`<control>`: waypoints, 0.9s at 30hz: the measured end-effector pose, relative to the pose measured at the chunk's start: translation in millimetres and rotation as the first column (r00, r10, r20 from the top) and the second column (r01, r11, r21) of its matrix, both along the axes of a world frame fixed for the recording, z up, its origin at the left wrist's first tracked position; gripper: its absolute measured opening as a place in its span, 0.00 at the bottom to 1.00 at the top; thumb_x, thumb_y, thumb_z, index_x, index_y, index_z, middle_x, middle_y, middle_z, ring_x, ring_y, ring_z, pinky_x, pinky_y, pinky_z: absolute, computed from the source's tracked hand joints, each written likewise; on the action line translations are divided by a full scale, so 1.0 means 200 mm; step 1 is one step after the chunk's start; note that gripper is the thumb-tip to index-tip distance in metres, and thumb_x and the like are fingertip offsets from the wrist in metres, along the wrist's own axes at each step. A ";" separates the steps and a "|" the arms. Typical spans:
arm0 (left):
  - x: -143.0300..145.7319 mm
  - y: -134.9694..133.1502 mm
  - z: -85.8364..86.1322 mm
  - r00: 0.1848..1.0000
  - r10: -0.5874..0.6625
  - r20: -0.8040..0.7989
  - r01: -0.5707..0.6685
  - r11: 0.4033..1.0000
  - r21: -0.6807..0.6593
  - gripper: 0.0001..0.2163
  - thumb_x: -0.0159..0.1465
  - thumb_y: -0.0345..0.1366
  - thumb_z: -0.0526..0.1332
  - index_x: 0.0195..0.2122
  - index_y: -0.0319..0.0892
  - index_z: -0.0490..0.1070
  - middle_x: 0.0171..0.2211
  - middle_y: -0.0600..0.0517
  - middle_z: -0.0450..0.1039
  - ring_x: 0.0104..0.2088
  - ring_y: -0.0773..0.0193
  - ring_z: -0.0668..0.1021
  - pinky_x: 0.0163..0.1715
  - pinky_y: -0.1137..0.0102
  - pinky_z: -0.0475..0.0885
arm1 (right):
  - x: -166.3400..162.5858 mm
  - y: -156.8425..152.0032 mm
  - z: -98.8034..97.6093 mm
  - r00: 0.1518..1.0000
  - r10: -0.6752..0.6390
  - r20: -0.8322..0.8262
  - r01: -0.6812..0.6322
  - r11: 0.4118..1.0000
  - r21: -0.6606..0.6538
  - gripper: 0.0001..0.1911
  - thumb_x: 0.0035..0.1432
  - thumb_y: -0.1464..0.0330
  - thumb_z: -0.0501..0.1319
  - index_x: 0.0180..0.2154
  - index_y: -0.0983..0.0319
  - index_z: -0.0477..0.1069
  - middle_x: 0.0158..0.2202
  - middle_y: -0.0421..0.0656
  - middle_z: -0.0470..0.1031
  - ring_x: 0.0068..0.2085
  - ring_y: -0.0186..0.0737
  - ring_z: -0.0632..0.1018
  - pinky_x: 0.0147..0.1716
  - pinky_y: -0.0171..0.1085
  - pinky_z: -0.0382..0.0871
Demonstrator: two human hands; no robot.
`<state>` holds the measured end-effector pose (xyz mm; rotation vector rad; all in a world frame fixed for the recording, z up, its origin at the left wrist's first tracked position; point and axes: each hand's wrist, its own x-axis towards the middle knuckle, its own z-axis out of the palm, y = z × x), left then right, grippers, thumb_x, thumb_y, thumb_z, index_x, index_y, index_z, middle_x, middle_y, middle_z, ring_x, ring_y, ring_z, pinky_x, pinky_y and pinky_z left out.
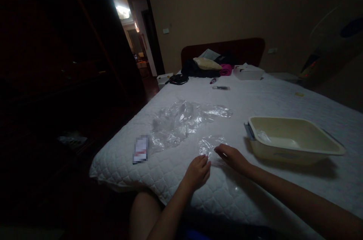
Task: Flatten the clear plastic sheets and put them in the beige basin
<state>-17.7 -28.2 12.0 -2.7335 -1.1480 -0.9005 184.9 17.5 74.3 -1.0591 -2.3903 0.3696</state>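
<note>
Left hand grip: the left hand (198,172) has its fingers curled in together at the near edge of a small clear plastic sheet (211,144); the dim light does not show whether they pinch the film.
Right hand grip: the right hand (231,157) lies palm down with its fingers stretched out, the tips resting on the same sheet and closed around nothing.
Small clear plastic sheet: it lies flat and crumpled on the bed cover, just in front of both hands and touching their fingertips.
Hands to each other: close side by side, with the sheet's near edge between them.
Plastic heap: a larger heap of clear plastic (181,121) is spread out just beyond the small sheet, towards the left.
Basin: a cream basin (297,148) stands on the bed to the right of the right hand, near but apart.
Packet: a small flat packet (141,149) lies at the left edge of the bed, beside the heap.
Bed: white quilted bed cover (255,100).
Far end: a pile of clothes (208,67) and a white box (248,72) lie by the headboard, well apart from the hands.
</note>
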 end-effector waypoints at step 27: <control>-0.01 0.02 -0.01 0.998 -0.033 -0.055 0.036 0.998 0.056 0.15 0.60 0.31 0.53 0.48 0.38 0.63 0.49 0.42 0.66 0.55 0.55 0.63 0.50 0.58 0.65 | -0.09 0.19 -0.04 0.977 -0.042 0.209 0.063 0.994 -0.094 0.11 0.55 0.70 0.51 0.38 0.61 0.69 0.34 0.44 0.74 0.34 0.38 0.72 0.33 0.33 0.60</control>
